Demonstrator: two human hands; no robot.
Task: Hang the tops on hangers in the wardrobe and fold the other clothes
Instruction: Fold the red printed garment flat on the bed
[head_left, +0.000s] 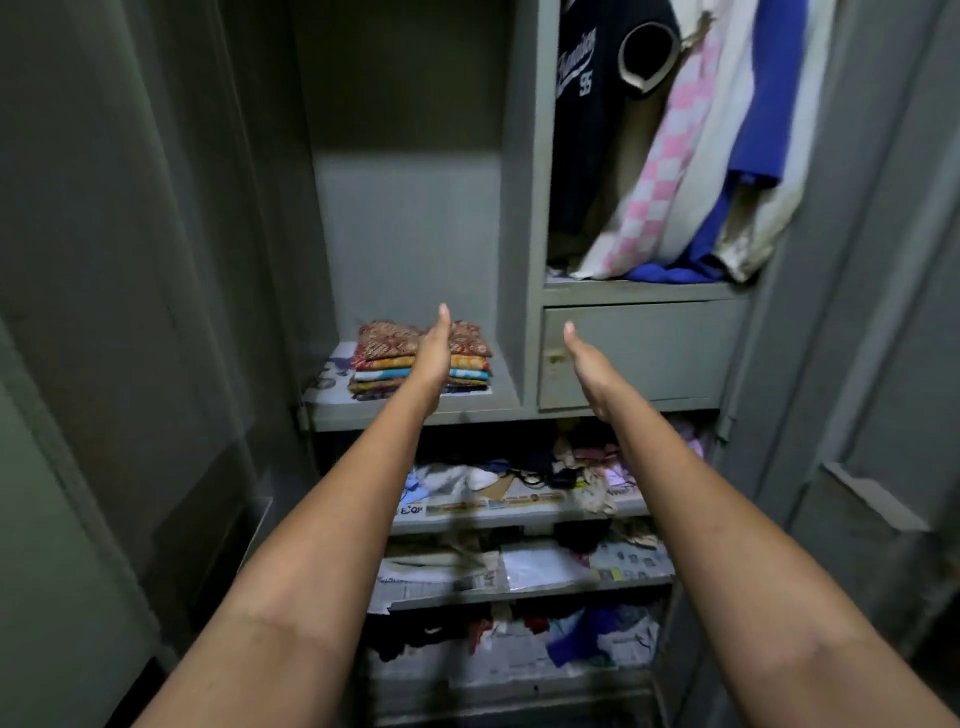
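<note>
A stack of folded patterned clothes (467, 358) lies on a grey shelf (415, 410) of the open metal wardrobe. My left hand (434, 351) is stretched out flat, edge-on, in front of the stack, holding nothing. Held the same way, my right hand (584, 364) is in front of a closed grey drawer (675, 353), with straight fingers and nothing in it. In the upper right compartment hang several tops: a dark printed shirt (587, 104), a pink checked one (670, 166), a white one and a blue one (769, 104).
Lower shelves (519, 514) hold loose clothes, newspaper lining and small items. The wardrobe doors stand open at the left (104, 260) and right (883, 312). The compartment above the folded stack (405, 130) shows only its back wall.
</note>
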